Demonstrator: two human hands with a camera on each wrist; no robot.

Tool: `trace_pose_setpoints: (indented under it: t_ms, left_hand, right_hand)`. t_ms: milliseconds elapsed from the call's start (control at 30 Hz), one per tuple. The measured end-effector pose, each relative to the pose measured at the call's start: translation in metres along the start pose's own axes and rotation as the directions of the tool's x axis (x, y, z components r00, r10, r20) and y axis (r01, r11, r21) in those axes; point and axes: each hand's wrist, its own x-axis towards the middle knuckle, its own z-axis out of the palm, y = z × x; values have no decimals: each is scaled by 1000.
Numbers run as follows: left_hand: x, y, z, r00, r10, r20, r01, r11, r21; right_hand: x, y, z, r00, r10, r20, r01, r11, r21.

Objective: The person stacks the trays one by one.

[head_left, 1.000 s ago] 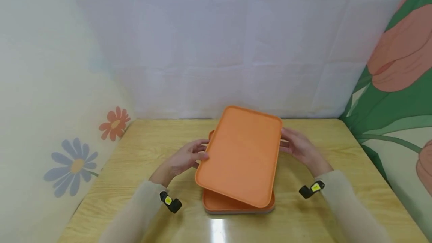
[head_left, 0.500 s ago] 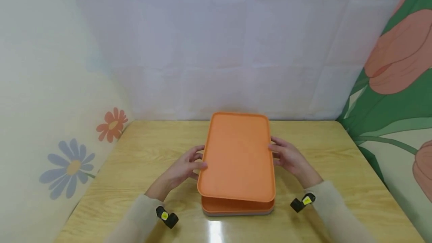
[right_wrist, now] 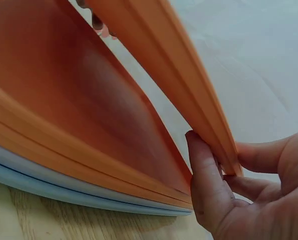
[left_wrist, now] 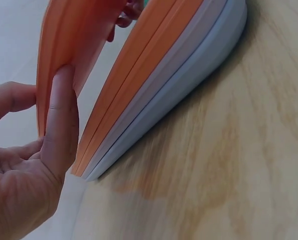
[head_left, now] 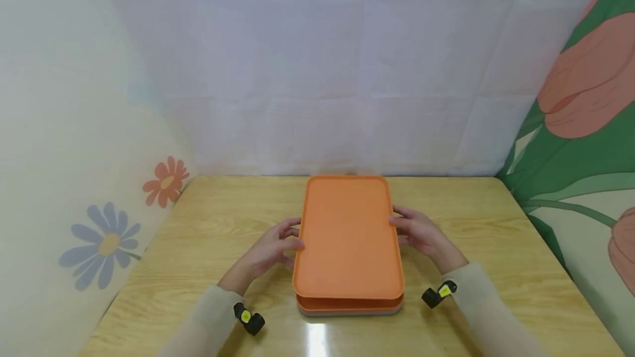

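Note:
An orange rectangular tray (head_left: pixel 347 236) with a low raised rim is held just above a stack of trays. My left hand (head_left: pixel 270 247) pinches its left edge, the thumb on the rim and the fingers beneath. On the opposite edge, my right hand (head_left: pixel 420 233) grips the rim the same way. Both wrist views show a gap between the held tray and the stack. Orange trays (left_wrist: pixel 131 75) form the stack's upper part, and pale grey-blue trays (left_wrist: pixel 189 82) lie under them on the table. The held tray hides most of the stack in the head view.
The wood-grain table (head_left: pixel 223 203) reaches back to a white cloth backdrop (head_left: pixel 317 70). A flower-painted panel (head_left: pixel 109 247) borders the left side. Another panel with large tulips (head_left: pixel 590 81) stands on the right.
The held tray was skewed and higher over the stack; it has turned straight, shifted left and come down. Both hands keep hold of it, the right hand moving left with it.

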Motion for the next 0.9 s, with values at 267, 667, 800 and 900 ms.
trace_pose_setpoints:
  t_ms: [267, 667, 800, 900]
  left_hand:
    - [0, -1, 3, 1000, -9, 13, 8, 998, 62]
    - [-2, -1, 4, 1000, -24, 13, 22, 994, 111]
    - [-3, 0, 3, 1000, -21, 20, 18, 993, 117]
    - [-4, 2, 4, 1000, -22, 22, 19, 993, 112]
  right_hand:
    - [-2, 3, -2, 999, -1, -38, -3, 995, -103]
    - [-3, 6, -1, 999, 22, -33, -26, 992, -122]
    - [-2, 4, 0, 999, 15, -41, -20, 989, -144]
    - [-1, 3, 1, 998, 11, -59, -22, 982, -188]
